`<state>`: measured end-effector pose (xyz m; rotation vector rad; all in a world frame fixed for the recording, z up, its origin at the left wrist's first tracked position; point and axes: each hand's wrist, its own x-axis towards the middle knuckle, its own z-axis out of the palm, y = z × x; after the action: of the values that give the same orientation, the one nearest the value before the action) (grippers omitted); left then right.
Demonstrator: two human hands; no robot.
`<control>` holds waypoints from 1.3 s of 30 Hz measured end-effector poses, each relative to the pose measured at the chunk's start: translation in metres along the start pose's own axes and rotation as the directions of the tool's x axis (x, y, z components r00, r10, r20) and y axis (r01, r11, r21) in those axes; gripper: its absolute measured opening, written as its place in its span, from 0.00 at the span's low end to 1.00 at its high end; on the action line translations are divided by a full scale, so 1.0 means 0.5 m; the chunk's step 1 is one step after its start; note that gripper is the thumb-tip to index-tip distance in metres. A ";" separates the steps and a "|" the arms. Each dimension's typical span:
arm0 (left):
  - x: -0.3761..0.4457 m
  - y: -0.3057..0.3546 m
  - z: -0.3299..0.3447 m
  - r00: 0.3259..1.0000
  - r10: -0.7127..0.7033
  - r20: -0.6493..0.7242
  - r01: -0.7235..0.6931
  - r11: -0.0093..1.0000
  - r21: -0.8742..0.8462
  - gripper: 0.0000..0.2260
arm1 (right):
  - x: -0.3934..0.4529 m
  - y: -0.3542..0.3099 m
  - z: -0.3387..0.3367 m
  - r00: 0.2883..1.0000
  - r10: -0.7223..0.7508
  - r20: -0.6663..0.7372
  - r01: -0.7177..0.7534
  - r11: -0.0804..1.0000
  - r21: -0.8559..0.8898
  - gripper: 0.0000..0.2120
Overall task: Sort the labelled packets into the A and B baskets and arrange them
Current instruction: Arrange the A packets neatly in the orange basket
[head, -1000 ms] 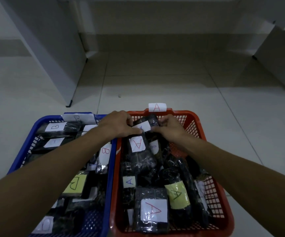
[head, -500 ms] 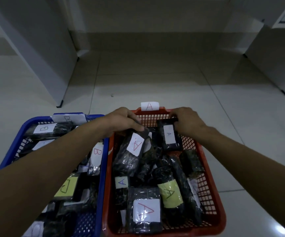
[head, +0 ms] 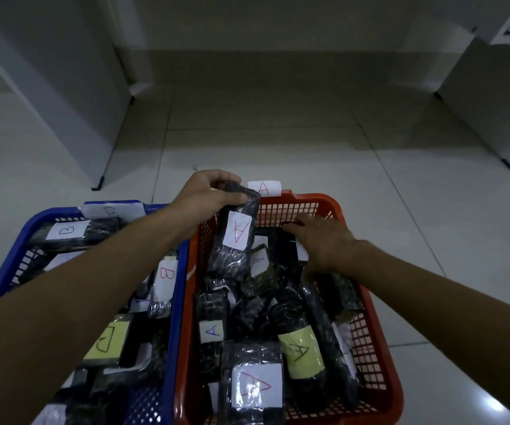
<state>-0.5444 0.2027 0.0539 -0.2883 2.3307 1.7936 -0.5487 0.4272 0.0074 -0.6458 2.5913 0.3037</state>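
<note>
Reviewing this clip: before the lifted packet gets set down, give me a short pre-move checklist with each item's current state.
1. Packet held securely: the left hand grips the top end of the lifted packet with fingers curled round it. Ok.
2. Label matches basket: the packet reads A and hangs over the red basket, tagged A. Ok.
3. Landing spot free: the right hand lies on a dark packet at the far end; whether a gap is open there, cannot tell.
4. Packets in the red basket lying tidy: several lie crossed and overlapping. Not ok.
5. Blue basket sorted: visible labels read B. Ok.
</note>
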 end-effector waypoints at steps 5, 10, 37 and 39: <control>0.006 -0.006 -0.001 0.999 0.008 0.037 -0.011 0.998 0.069 0.14 | 0.008 -0.005 0.003 0.999 -0.032 -0.006 0.032 0.999 0.015 0.50; 0.010 -0.012 -0.009 0.998 0.025 0.049 -0.029 0.996 0.081 0.15 | 0.009 -0.004 -0.004 0.995 -0.104 0.009 0.104 0.993 -0.052 0.41; 0.010 0.001 -0.031 0.972 -0.123 -0.203 0.051 0.944 -0.326 0.16 | -0.033 -0.059 -0.071 0.998 -0.030 -0.061 0.068 0.423 0.903 0.21; 0.007 0.002 -0.029 0.971 -0.131 -0.201 0.043 0.920 -0.391 0.15 | -0.030 -0.058 -0.069 0.997 0.047 -0.062 0.043 0.330 0.943 0.25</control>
<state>-0.5485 0.1891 0.0577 -0.6733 2.0354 2.2676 -0.5353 0.3975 0.0417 -0.1707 2.2449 -1.2398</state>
